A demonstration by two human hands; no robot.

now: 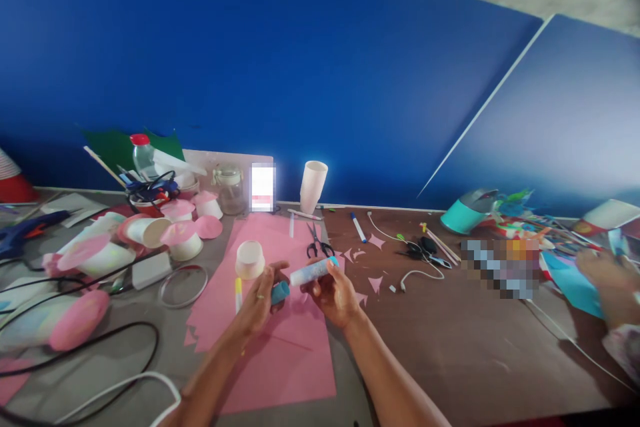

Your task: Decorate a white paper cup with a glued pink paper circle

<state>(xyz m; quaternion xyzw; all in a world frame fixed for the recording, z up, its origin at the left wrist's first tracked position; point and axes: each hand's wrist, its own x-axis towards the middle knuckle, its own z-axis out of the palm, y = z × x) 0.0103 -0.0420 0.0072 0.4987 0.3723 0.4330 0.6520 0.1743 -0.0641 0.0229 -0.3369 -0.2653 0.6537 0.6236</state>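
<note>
My left hand [261,297] is closed on a blue cap [280,292], whose open end faces the tube. In my right hand [336,293] lies a white and light-blue tube [313,271], perhaps a glue stick, tilted up to the right with its white end towards the cap. Cap and tube are apart. Both hands are above a large pink paper sheet [295,373]. A white paper cup [250,260] stands just behind my left hand, with a yellow-capped marker [239,295] beside it. Black scissors [319,248] lie behind the tube.
Pink-topped cups [183,241], cables and a blue glue gun [27,233] crowd the left. Stacked white cups [313,187] stand by the blue partition [300,80]. Pink scraps [375,285] and a blue marker [359,227] lie right. Another person's hand [607,280] is at far right.
</note>
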